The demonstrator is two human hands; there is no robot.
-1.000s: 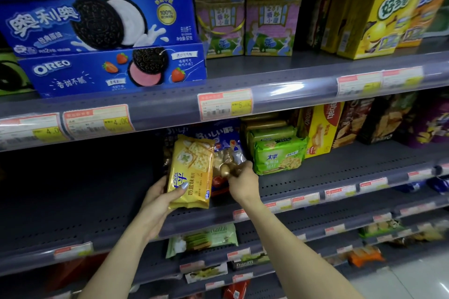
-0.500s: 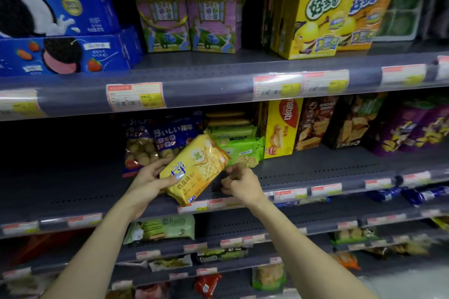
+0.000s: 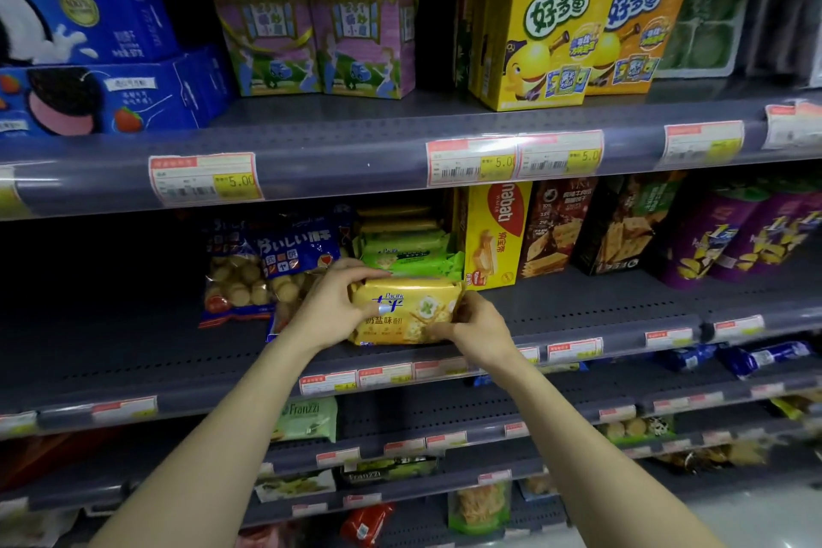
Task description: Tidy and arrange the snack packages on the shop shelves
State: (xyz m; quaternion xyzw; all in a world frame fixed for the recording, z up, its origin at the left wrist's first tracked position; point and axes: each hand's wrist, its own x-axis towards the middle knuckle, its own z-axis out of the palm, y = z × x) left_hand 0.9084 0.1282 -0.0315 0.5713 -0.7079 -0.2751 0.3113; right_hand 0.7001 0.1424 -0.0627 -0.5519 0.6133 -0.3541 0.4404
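The yellow cracker pack, judged light, crinkly and fragile, was gripped at its ends by left hand and right hand.

A yellow cracker pack is sitting lengthwise on the middle shelf, its printed face turned toward the camera, showing blue lettering and pictured crackers. It is lying just in front of a stack of green cracker packs. Left of it, blue biscuit bags with clear windows are leaning. A yellow wafer box is standing upright at its far right.
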